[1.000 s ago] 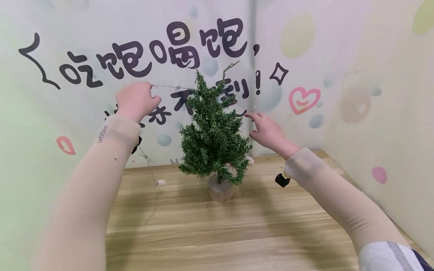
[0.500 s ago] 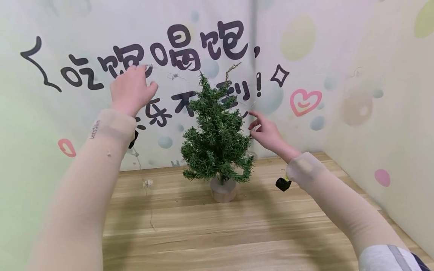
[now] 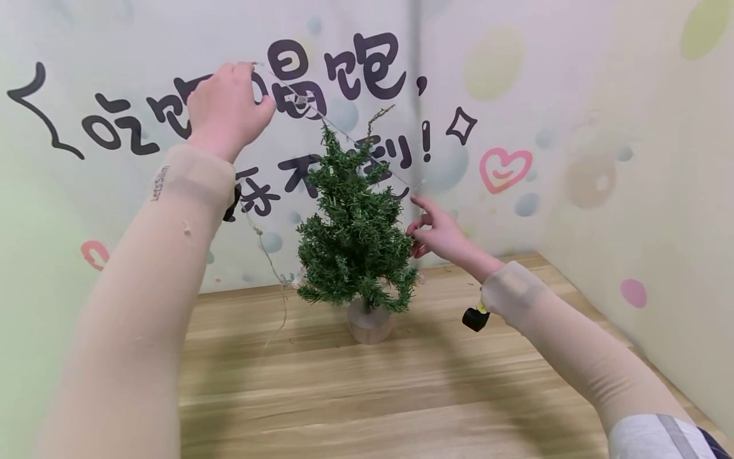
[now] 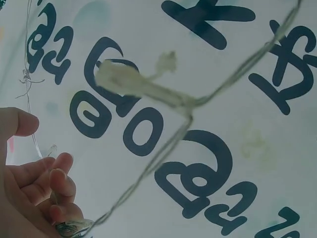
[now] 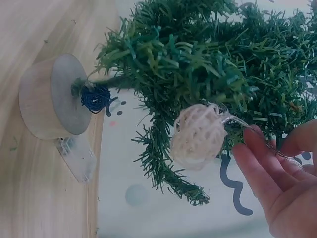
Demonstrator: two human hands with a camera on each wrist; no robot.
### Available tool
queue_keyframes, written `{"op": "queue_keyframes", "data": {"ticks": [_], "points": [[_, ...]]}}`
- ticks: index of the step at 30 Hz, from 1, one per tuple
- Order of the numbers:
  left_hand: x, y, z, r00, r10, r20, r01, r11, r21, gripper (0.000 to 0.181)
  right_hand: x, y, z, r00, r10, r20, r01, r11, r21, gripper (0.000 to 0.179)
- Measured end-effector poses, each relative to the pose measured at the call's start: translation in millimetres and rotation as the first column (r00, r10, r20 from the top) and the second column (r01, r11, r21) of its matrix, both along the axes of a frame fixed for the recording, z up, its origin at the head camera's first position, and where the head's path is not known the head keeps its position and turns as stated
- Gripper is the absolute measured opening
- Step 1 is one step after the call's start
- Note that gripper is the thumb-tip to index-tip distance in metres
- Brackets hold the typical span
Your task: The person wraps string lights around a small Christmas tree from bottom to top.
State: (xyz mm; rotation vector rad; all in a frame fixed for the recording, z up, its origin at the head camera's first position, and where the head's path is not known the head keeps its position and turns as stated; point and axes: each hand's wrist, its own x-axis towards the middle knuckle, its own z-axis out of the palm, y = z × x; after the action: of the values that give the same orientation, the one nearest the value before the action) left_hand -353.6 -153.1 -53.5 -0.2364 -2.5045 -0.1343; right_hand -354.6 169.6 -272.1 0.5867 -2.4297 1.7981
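- Wall [image 3: 579,83]: pale, printed with dark characters, dots, hearts.
- Wood-grain tabletop [image 3: 401,395]: runs to the wall.
- Green artificial tree [image 3: 355,236]: upright near table's back edge.
- Wire light string [image 3: 301,100]: strung between the hands past the treetop; another length hangs below left wrist.
- Left hand [image 3: 229,111]: raised, fingers curled on the string.
- Right hand [image 3: 438,236]: well apart from left, string between thumb and fingers.
- Round base [image 3: 369,324]: under tree.
- White woven ball [image 5: 198,136]: at lower branches.
- Blue ball [image 5: 95,97]: beside trunk.
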Motion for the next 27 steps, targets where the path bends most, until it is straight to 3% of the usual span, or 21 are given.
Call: {"op": "queue_keyframes", "data": {"ticks": [5,11,14,20,24,27], "points": [[-6.6,-6.6,-4.2,0.995,0.014,0.099,-0.016,1.0,0.018,0.06,0.4,0,3.3,1.0,0.018,-0.02,-0.018,1.0,0.022,0.074],[-17.2,-20.1,-21.5,0.974,-0.027,0.224,0.019,0.999,0.039,0.063,-4.4,1,8.1,0.991,-0.059,-0.122,0.066,0.997,0.05,0.063],[-19.9,-22.4,-27.1,0.969,-0.054,0.243,0.043,0.998,0.052,0.072,-4.1,0,10.0,0.985,-0.081,-0.153,0.092,0.994,0.066,0.061],[-18.2,-15.6,-16.1,0.979,-0.087,0.183,0.066,0.991,0.116,0.071,-2.0,-4,21.6,0.964,-0.102,-0.246,0.113,0.993,0.033,0.065],[-16.0,-9.6,-9.6,0.967,-0.104,0.232,0.073,0.987,0.14,0.071,-2.8,-5,31.0,0.959,-0.119,-0.256,0.13,0.991,0.026,0.067],[-20.3,-9.4,-16.3,0.951,-0.117,0.287,0.081,0.987,0.136,0.071,-7.0,-6,34.4,0.969,-0.124,-0.214,0.139,0.988,0.06,0.069]]}}
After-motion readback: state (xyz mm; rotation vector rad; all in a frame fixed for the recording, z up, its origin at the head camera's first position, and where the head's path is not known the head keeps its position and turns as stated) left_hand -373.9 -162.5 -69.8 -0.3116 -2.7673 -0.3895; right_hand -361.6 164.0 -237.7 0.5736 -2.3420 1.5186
